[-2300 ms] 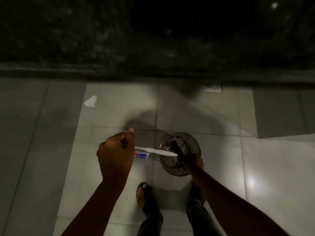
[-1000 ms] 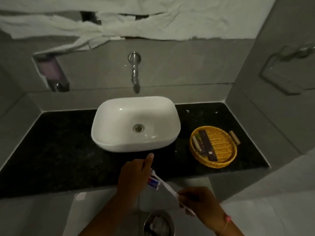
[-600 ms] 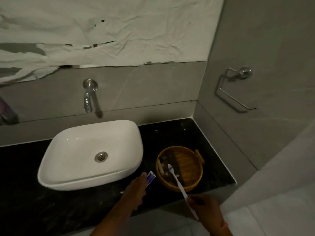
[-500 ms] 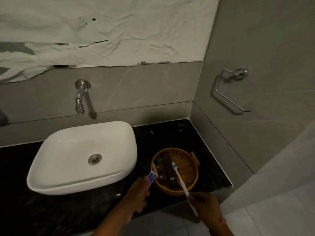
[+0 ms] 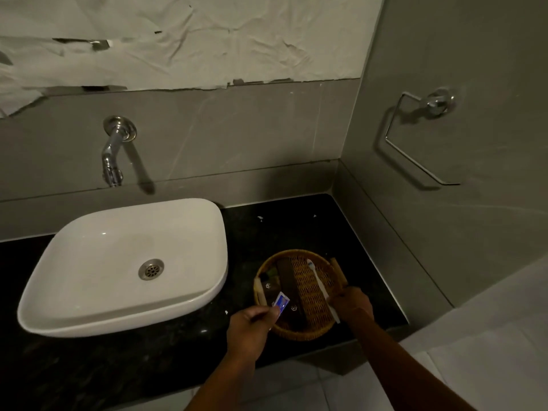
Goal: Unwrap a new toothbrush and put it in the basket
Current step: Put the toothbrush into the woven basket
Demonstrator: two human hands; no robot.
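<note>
A round wicker basket point(image 5: 308, 332) sits on the black counter to the right of the sink. My right hand point(image 5: 351, 302) grips the handle of a white toothbrush point(image 5: 318, 278), which lies low across the basket's right side with its head pointing away from me. My left hand point(image 5: 248, 324) pinches a small blue and white tube point(image 5: 281, 303) at the basket's near left rim. Dark packets point(image 5: 287, 277) lie inside the basket.
A white basin point(image 5: 103, 268) fills the counter's left, under a chrome wall tap point(image 5: 114, 152). The black counter point(image 5: 281, 226) ends at the grey side wall, which carries a chrome towel ring point(image 5: 415, 137). Crumpled paper covers the mirror above.
The view rose from the floor and bin to the counter. My right hand carried the toothbrush forward and down into the basket; my left hand brought the small tube to its rim.
</note>
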